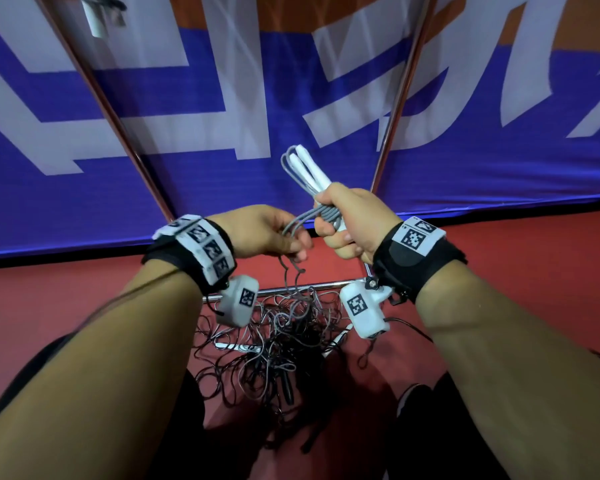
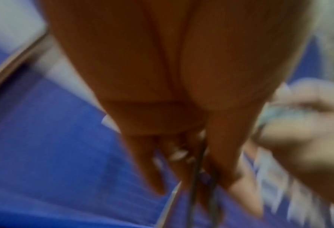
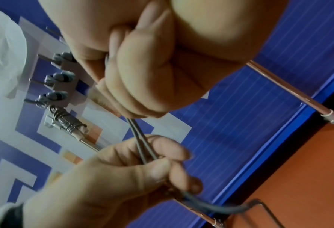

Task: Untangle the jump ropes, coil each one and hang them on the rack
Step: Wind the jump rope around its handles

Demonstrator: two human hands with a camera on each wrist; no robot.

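**Both hands on the grey jump rope, tangle waiting on the floor**

From the head camera, your right hand (image 1: 352, 220) is closed in a fist round a grey jump rope (image 1: 321, 211): its two white handles (image 1: 309, 169) stick up out of the fist side by side, with folded loops of cord beside them. Your left hand (image 1: 262, 233) sits just beside it, fingers curled and pinching the cord that runs across from the right fist. From the left hand a strand drops to a tangled pile of ropes (image 1: 284, 341) on the red floor (image 1: 516, 271) between your forearms. The rack (image 1: 394, 109) rises in front of you as two slanting metal poles joined by a low crossbar, with a blue and white banner (image 1: 194, 133) behind. A coiled rope with a white handle (image 1: 99, 15) hangs at the top left.

The left wrist camera is badly blurred. You can make out your left hand (image 2: 181, 123) with a dark cord (image 2: 198, 166) running between the fingers; the rest cannot be told.

From the right wrist camera, your right hand (image 3: 142, 77) is clenched on the cord bundle, and two grey strands (image 3: 137, 138) leave it straight into your left hand (image 3: 134, 169), whose thumb and fingers pinch them. Behind, a row of hooks (image 3: 58, 77) carries one already coiled rope (image 3: 68, 121).
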